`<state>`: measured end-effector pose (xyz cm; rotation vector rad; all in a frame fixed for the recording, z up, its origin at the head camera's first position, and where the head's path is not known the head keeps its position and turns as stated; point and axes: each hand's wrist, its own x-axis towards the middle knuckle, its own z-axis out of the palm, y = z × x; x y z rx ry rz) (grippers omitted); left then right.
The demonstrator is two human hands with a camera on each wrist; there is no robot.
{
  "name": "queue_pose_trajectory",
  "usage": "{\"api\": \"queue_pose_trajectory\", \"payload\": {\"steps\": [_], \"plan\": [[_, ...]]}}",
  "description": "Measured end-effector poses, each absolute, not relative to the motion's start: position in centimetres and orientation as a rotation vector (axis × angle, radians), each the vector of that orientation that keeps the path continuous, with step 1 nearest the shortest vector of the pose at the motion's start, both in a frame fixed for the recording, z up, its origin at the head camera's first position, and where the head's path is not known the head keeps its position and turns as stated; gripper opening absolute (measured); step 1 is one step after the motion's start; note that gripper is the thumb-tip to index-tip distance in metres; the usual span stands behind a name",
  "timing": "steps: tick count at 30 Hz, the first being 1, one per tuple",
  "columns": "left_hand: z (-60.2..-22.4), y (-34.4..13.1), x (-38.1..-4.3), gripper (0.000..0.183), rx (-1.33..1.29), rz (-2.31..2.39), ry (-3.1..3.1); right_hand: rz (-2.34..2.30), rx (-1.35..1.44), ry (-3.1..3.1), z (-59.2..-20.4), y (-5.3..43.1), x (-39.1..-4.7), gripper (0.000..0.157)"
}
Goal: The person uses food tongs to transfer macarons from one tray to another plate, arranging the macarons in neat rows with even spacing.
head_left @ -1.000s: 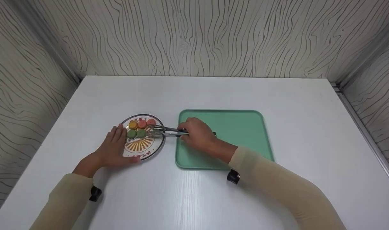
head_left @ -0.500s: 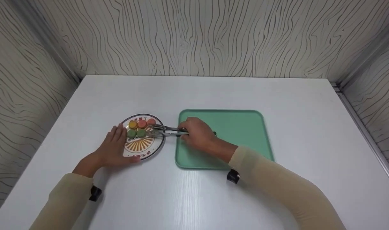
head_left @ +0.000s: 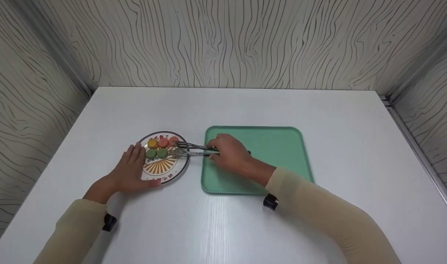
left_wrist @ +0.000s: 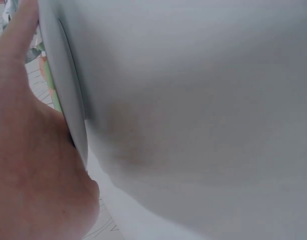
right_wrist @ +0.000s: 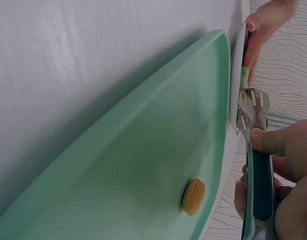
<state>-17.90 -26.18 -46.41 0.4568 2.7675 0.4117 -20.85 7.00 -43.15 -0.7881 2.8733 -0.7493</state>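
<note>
My left hand (head_left: 129, 174) rests with straight fingers on the left edge of a round patterned plate (head_left: 178, 167), its thumb along the near rim. On the plate sit a yellow macaron (head_left: 152, 143), two pink ones, and green macarons (head_left: 162, 153) in the row below. With my right hand (head_left: 230, 152) I hold metal serving tongs (head_left: 199, 147) by their dark grips. The slotted tips reach over the plate's right side, around a partly hidden green macaron (head_left: 178, 150). In the right wrist view a yellow-orange macaron (right_wrist: 194, 197) lies on the green tray (right_wrist: 118, 170).
The green tray (head_left: 274, 146) lies right of the plate, beneath my right forearm. Both stand on a white table (head_left: 223, 110), with wood-patterned panels (head_left: 223, 44) behind and at the sides. A black wrist device (head_left: 270, 202) hangs under my right sleeve.
My right hand has shifted slightly to the right, and the tongs' far tip has moved a little away from me, so the tips stand wider apart. The left hand stays on the plate.
</note>
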Motion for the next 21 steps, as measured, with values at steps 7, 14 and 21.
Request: {"api": "queue_pose_trajectory", "payload": {"steps": [7, 14, 21], "plan": [[-46.81, -26.32, -17.99, 0.132, 0.472, 0.420, 2.775, -0.747, -0.758, 2.870, -43.08, 7.13, -20.71, 0.024], [-46.81, -26.39, -18.12, 0.132, 0.470, 0.395, 2.769, -0.746, -0.760, 2.867, -42.97, 7.11, -20.64, 0.024], [-46.36, -26.14, -17.99, 0.131, 0.449, 0.384, 2.764, -0.732, -0.793, 2.881, -43.07, 6.98, -20.64, 0.022]]}}
